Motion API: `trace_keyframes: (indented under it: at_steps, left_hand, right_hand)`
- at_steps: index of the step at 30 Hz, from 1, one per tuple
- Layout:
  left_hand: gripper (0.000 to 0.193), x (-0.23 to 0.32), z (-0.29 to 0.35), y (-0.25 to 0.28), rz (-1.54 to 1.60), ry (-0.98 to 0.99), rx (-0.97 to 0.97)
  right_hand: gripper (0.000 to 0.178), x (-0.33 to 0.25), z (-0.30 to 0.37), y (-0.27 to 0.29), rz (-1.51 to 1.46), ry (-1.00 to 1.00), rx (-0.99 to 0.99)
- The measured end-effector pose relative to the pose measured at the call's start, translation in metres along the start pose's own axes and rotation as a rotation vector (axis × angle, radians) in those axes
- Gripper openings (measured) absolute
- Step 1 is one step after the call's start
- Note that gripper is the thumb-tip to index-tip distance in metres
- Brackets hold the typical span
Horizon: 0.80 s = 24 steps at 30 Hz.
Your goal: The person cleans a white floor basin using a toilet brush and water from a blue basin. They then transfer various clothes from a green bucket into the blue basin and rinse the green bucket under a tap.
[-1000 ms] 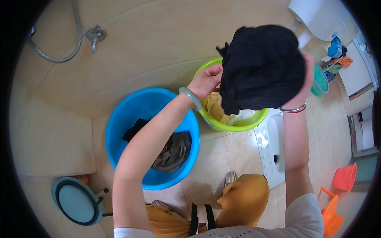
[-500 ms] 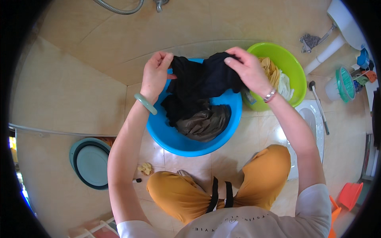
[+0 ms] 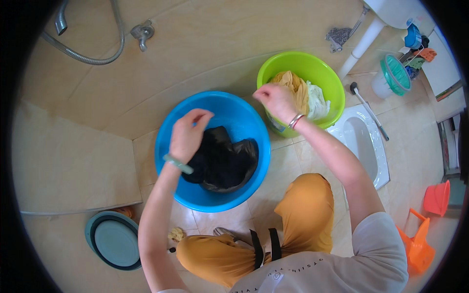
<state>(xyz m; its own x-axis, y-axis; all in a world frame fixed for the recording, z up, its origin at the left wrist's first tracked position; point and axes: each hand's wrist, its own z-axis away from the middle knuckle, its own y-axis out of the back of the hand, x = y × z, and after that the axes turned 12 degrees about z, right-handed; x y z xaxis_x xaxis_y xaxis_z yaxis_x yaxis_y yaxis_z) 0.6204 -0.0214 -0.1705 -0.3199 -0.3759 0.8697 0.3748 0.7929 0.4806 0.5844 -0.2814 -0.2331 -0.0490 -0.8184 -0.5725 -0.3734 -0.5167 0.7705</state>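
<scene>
A black garment (image 3: 220, 156) lies bunched in a round blue basin (image 3: 222, 207), partly over a dark plastic bag (image 3: 248, 151). Over the basin's left half hovers my left hand (image 3: 188, 136), empty, with thumb and fingers a little apart; a pale green bangle is on that wrist. My right hand (image 3: 278, 102) is above the near left rim of a lime-green basin (image 3: 337, 83), its fingers curled together and nothing visible in them. Inside the green basin are a tan cloth (image 3: 293, 90) and a white cloth (image 3: 318, 101).
A white squat toilet (image 3: 364, 141) is set in the floor at right, with a long-handled brush (image 3: 371, 112) beside it. A grey-green folding basin (image 3: 115, 239) lies at lower left. Orange containers (image 3: 419, 246) stand at lower right. A wall tap (image 3: 142, 33) is at top left.
Both hands have let go of the black garment, which was stretched between them and now lies in the blue basin. The view has shifted, bringing more of the wall tap and hose into sight.
</scene>
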Motion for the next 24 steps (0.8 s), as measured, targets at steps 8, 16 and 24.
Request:
trace_keyframes:
  at_steps: [8,16,24]
  left_hand:
    - [0.023,0.014,-0.063,-0.165,0.042,-0.093,-0.225]
    - [0.033,0.001,-0.071,-0.167,0.099,0.055,-0.23]
    - [0.048,-0.009,-0.104,-0.18,0.362,-0.176,0.036]
  right_hand:
    - [0.05,0.099,-0.002,0.038,0.568,-0.452,-0.22]
    - [0.02,0.115,-0.008,0.05,-0.298,-0.284,0.13]
    - [0.02,-0.003,-0.037,0.177,-0.905,0.009,0.278]
